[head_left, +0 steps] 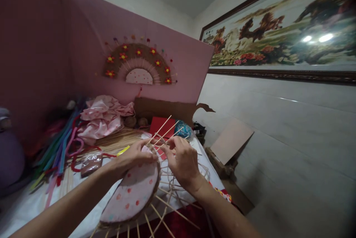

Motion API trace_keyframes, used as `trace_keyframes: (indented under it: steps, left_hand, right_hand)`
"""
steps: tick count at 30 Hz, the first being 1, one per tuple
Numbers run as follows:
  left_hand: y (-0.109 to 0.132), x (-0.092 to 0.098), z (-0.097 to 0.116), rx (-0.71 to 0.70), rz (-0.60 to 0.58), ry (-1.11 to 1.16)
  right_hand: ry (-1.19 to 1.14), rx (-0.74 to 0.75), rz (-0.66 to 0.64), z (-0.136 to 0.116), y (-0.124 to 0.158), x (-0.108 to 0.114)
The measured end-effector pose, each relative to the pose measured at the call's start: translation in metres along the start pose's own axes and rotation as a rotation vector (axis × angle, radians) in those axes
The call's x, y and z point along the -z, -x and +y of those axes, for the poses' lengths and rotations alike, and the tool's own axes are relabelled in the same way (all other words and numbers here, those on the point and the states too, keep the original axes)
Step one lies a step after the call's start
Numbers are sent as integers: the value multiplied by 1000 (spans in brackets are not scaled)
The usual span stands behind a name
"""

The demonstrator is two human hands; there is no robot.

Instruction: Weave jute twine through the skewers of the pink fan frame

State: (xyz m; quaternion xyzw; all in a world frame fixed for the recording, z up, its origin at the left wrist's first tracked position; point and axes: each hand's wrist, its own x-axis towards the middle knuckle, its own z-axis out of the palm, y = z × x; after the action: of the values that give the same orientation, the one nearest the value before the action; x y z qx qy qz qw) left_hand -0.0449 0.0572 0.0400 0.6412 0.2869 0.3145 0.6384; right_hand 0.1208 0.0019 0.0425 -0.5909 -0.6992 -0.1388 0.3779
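A half-round fan base [133, 193] covered in pink dotted cloth lies tilted below my hands, with thin wooden sticks [185, 217] fanning out from its curved edge. My left hand [140, 154] grips the upper end of this base, thumb on the cloth and fingers behind by the sticks. At the sticks beside it, my right hand [183, 158] is closed with its fingers pinched around twine, which is partly hidden. Loose loops of the twine [172, 184] hang below my right hand, among the sticks.
On the table's left are pink cloth [102, 117], pipe cleaners [57, 152], scissors [74, 147] and a bundle of sticks [116, 139]. Blue yarn [183, 129] and red paper [161, 126] lie behind my hands. A finished fan [139, 54] hangs on the pink board [180, 56].
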Motion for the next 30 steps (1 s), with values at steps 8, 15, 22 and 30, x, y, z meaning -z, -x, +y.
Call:
trace_keyframes:
  steps: [8,15,22,30]
  left_hand:
    - [-3,0,-3,75,-55,137]
    - [-8,-6,-12,129,-48,316]
    - [-5,-10,-4,151,-58,323]
    - [-2,-10,-2,113,-43,255]
  right_hand:
    - [-60,-27,-31,2,-2,-1]
    - [-173,-58,-69,3,2,-2]
    - [-241,-37,-64,1,5,3]
    - [-263,-42,-72,2,8,4]
